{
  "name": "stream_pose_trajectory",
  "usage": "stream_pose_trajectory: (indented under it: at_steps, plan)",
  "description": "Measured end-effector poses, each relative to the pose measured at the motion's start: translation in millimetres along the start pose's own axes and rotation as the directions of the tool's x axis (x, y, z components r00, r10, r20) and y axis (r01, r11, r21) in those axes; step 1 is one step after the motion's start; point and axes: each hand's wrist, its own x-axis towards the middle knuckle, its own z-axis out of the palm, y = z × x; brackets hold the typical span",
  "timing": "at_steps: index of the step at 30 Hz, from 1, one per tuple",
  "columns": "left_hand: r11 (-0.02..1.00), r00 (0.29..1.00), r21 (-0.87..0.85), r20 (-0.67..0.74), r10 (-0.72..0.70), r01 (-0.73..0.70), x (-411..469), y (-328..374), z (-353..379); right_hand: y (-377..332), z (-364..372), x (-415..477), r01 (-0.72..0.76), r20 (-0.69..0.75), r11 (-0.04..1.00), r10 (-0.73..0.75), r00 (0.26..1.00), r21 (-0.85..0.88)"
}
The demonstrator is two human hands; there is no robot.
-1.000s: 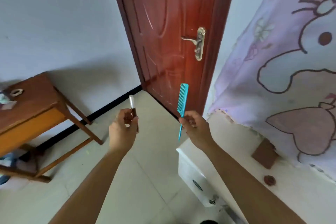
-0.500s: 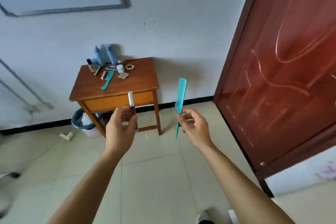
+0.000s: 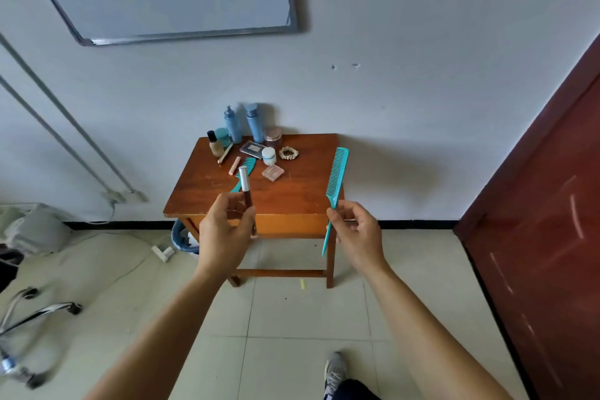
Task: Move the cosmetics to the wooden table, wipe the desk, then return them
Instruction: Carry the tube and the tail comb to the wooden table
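Observation:
My left hand (image 3: 224, 234) grips a slim brown cosmetic tube with a silver cap (image 3: 245, 185), held upright. My right hand (image 3: 358, 234) pinches a teal tail comb (image 3: 336, 178) by its handle, teeth end up. Both hang in the air in front of the small wooden table (image 3: 292, 191) against the wall. On the table's back half lie several cosmetics: two blue bottles (image 3: 242, 123), a foundation bottle (image 3: 215, 143), a white jar (image 3: 268, 156), a grey compact (image 3: 252, 149), a pink compact (image 3: 272, 172), a scrunchie (image 3: 288, 153) and a second teal comb (image 3: 247, 166).
A red-brown door (image 3: 548, 237) stands open at the right. A blue bin (image 3: 181, 237) sits under the table's left side. A white power strip (image 3: 162, 252) lies on the tiled floor. A chair base (image 3: 35, 312) shows at lower left. My shoe (image 3: 334, 370) is at the bottom.
My view has swung left from the door and white desk to face the wooden table, which is closer now. Both hands keep their hold on the tube and the comb.

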Motion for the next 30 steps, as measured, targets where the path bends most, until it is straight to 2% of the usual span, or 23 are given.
stream_pose_trajectory:
  at_steps: [6, 12, 17, 21, 26, 30]
  plan:
    - [0.997, 0.999, 0.079, -0.040, -0.021, 0.024, 110.2, 2.9, 24.4, -1.0, 35.0, 128.2, -0.019, 0.052, 1.000, 0.020, 0.998, -0.003]
    - [0.984, 0.993, 0.132, -0.038, -0.113, 0.117, 174.5, -34.7, 40.5, 17.3, 75.8, 193.6, -0.040, 0.137, 0.998, 0.047, 0.989, -0.057]
    - [0.968, 0.985, 0.191, 0.023, -0.172, 0.164, 239.0, -84.3, 62.3, 41.1, 102.6, 234.5, -0.100, 0.145, 0.984, 0.122, 0.982, -0.148]
    - [0.940, 0.968, 0.279, 0.097, -0.230, 0.195, 295.5, -132.3, 88.1, 64.6, 122.6, 275.7, -0.203, 0.104, 0.948, 0.234, 0.967, -0.246]
    - [0.882, 0.874, 0.412, 0.312, -0.372, 0.229, 353.2, -189.3, 119.2, 96.2, 153.4, 319.1, -0.382, -0.033, 0.863, 0.394, 0.919, -0.331]
    - [0.851, 0.797, 0.471, 0.409, -0.444, 0.233, 374.2, -217.0, 135.3, 118.4, 174.9, 332.5, -0.491, -0.099, 0.775, 0.496, 0.863, -0.398]
